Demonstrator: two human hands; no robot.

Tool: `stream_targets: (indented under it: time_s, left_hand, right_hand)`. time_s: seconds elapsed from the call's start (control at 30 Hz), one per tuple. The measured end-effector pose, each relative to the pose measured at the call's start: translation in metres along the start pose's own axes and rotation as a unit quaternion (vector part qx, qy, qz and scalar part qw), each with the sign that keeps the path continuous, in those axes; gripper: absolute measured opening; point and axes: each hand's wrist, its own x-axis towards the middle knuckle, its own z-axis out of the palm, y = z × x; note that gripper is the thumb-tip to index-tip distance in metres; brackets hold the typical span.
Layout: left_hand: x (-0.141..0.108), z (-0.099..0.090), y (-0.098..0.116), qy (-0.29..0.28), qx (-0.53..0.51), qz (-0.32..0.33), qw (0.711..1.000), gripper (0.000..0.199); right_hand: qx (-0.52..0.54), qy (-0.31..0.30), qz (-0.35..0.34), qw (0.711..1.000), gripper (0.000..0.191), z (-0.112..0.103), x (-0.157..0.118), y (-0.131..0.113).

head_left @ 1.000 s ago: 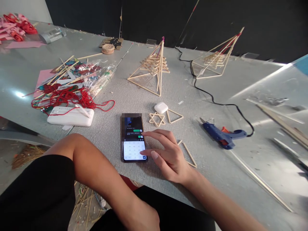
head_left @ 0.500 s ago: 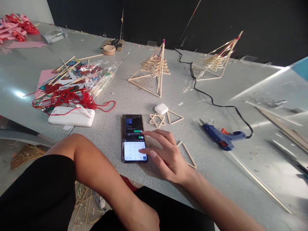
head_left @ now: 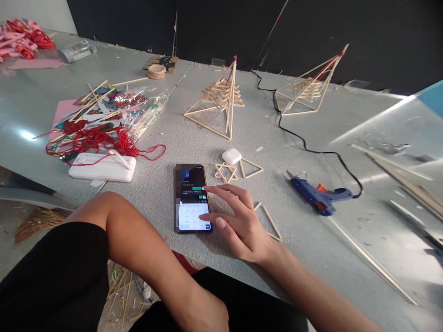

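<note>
A smartphone lies flat on the table, its screen lit with a chat and a keyboard. Over its right side reaches my right hand, fingers apart, one fingertip at the keyboard and another near the chat; it grips nothing. My left hand rests low by my lap at the bottom edge, its fingers hidden. Just beyond the phone are a six-pointed stick star, a stick triangle and a white earbud case. Another stick triangle is partly covered by my right hand.
A blue glue gun with a black cord lies to the right. Two stick pyramid frames stand farther back. Leftward are a white power strip-like box, tangled red string, and bagged sticks.
Almost nothing differs. My right hand stays over the phone with its fingers in nearly the same place, and the view has shifted very slightly.
</note>
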Motion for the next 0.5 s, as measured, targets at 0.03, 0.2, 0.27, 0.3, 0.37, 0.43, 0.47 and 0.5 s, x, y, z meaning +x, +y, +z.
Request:
stream_targets:
  time_s: [0.03,0.2,0.27,0.3,0.37,0.43,0.47,0.5]
  left_hand:
    - [0.000,0.000,0.000,-0.001,-0.001,0.001,1.000,0.084]
    - [0.004,0.005,0.005,-0.003,-0.006,-0.003,1.000,0.081]
    - [0.005,0.007,0.007,-0.003,-0.008,-0.010,1.000,0.079]
    - [0.005,0.007,0.008,-0.002,-0.010,-0.012,1.000,0.078]
    - [0.005,0.009,0.009,0.003,-0.014,-0.012,1.000,0.074]
    - [0.004,0.010,0.010,0.007,-0.019,-0.009,1.000,0.070]
    - [0.004,0.010,0.010,0.009,-0.022,-0.008,1.000,0.067]
    - [0.004,0.011,0.010,0.008,-0.024,-0.008,1.000,0.064]
  right_hand:
    - [-0.003,0.000,0.004,1.000,0.034,0.000,0.000,0.000]
    - [-0.019,-0.019,0.005,1.000,0.036,0.002,0.002,-0.002]
    - [-0.023,-0.044,-0.004,0.999,0.038,0.004,0.004,-0.003]
    - [-0.026,-0.057,-0.010,0.998,0.039,0.005,0.004,-0.004]
    - [-0.033,-0.072,-0.016,0.997,0.041,0.006,0.005,-0.004]
    - [-0.035,-0.068,-0.015,0.997,0.041,0.006,0.006,-0.004]
    - [-0.034,-0.062,-0.014,0.997,0.041,0.006,0.005,-0.003]
    - [-0.033,-0.056,-0.012,0.998,0.040,0.006,0.005,-0.003]
